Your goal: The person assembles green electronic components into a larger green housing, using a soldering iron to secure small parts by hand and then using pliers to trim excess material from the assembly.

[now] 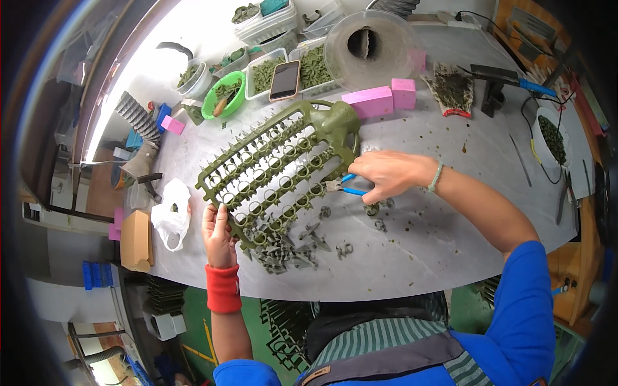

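A green moulded frame with rows of small rings and a thick cup-shaped end lies tilted across the middle of the table. My left hand grips its near left corner, thumb on top. In my right hand is a pair of cutting pliers with blue handles. The plier jaws are at the frame's near right edge, beside the outer row of rings; whether they touch it I cannot tell. A pile of loose green pieces lies below the frame, and a few more are scattered under my right hand.
Along the back stand tubs of green pieces, a phone, a green bowl and a large round translucent container. Pink blocks and a dirty glove lie behind the frame. A white bag sits left.
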Demonstrator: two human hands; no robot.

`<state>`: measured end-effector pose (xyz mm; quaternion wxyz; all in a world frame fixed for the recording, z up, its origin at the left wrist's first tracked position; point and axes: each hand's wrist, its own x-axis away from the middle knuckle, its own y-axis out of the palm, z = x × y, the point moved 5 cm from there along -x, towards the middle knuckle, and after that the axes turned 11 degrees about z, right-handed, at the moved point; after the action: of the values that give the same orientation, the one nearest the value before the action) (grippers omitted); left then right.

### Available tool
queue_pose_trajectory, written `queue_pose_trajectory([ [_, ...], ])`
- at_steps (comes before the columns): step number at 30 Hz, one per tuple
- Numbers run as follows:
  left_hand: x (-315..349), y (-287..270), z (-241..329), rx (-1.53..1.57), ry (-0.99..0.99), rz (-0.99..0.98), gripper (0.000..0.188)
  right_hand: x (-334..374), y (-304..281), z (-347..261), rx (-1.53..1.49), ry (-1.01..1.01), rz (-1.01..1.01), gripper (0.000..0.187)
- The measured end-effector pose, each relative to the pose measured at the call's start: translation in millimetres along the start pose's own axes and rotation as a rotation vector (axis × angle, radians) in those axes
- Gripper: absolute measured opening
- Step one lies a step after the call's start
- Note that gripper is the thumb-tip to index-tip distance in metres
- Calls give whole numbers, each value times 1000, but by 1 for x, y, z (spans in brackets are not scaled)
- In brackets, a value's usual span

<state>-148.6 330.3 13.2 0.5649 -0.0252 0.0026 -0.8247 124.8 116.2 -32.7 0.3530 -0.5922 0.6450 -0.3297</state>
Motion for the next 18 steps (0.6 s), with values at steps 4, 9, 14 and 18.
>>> queue_pose_trajectory([
  [4, -2, -2, -3, 13, 8, 5, 6, -1, -1, -1, -20, 45, -58, 33],
  [9, -2, -1, -6, 5, 28, 2, 6, 17, -7, 3, -36, 19, 27, 31],
  [14, 0, -3, -6, 22, 18, 3, 7, 55, -26, -14, 406, 67, 125, 26],
  [18, -2, -9, -9, 32, -8, -69, 8, 73, -41, -39, 716, 35, 293, 36],
])
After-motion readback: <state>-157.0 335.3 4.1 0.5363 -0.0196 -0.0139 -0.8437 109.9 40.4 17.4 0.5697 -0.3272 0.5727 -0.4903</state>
